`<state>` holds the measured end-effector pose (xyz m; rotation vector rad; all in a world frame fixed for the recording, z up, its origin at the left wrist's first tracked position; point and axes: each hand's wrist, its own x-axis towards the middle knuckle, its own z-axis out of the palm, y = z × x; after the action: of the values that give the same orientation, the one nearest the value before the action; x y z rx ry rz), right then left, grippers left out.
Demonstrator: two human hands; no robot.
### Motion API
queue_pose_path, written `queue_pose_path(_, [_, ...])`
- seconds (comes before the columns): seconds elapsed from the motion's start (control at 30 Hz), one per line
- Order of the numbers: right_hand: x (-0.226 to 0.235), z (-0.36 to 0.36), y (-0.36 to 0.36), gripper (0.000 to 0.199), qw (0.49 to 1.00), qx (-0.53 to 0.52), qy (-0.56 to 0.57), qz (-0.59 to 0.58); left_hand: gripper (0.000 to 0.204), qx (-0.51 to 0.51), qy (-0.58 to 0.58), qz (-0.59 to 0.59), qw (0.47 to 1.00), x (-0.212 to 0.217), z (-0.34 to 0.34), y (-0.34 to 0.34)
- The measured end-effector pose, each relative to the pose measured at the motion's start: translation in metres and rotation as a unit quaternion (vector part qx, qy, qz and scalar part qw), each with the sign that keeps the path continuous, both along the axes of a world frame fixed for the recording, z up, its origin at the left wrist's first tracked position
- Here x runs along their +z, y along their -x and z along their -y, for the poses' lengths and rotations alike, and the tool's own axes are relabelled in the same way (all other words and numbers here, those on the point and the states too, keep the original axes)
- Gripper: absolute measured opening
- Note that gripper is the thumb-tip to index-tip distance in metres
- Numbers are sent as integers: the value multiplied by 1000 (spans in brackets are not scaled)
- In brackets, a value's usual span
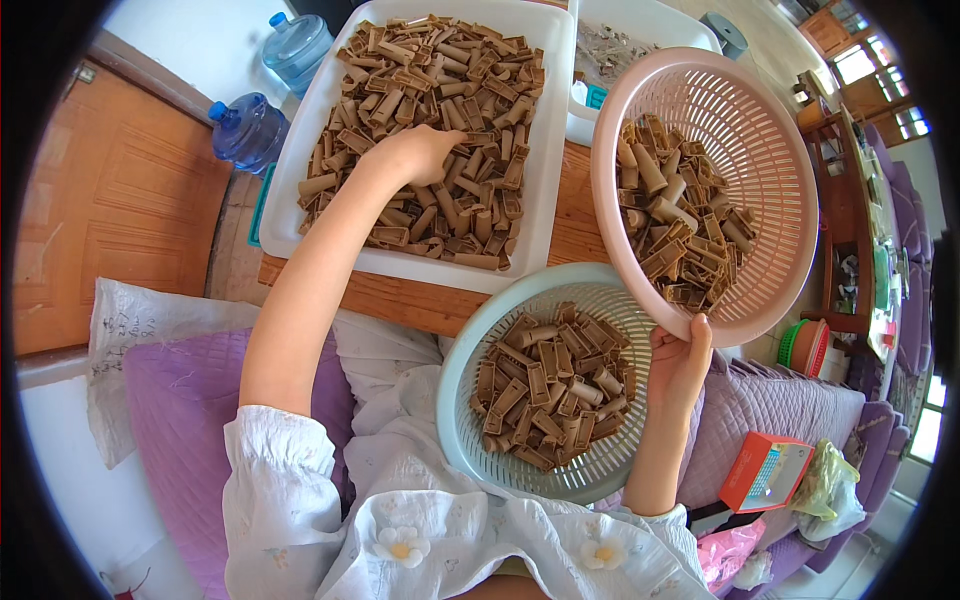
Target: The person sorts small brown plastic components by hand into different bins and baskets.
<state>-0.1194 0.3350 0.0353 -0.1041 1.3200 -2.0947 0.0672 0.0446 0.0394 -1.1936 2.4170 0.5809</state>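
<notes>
My left hand (415, 157) reaches into a large white tray (400, 263) heaped with short brown trough-shaped pieces (430, 90). Its fingers are bent down onto them; the fingertips and whatever they grip are hidden. My right hand (680, 362) is closed on the near rim of a pink slotted basket (790, 250), which tilts and has similar brown pieces (680, 215) gathered along its left side. Below it, a pale green slotted basket (455, 420) stands at my lap with more brown pieces (555, 385) in it. The pink rim overlaps the green one in view.
The tray rests on a wooden table (575, 215). Behind the pink basket stands a white bin (650, 25) with greyish bits. Two blue water jugs (250, 130) are at the left, near a wooden door (120, 200). A purple quilted seat (780, 410) holds a red box (765, 470) and plastic bags (830, 490).
</notes>
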Motion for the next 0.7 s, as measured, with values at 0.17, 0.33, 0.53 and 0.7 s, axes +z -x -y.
queue_pose_path(0.17, [0, 1, -1, 11, 1000, -2, -1, 2, 54, 11, 18, -9, 1000, 3, -3, 6])
queue_pose_path(0.33, [1, 1, -1, 11, 1000, 2, -2, -4, 41, -26, 13, -147, 989, -24, 6, 26])
queue_pose_path(0.53, [1, 2, -2, 11, 1000, -7, -7, -1, 22, 60, -31, -273, 960, -29, 6, 47])
queue_pose_path(0.7, [1, 2, -2, 10, 1000, -11, -6, 0, 19, -60, 64, -355, 931, -55, 15, 57])
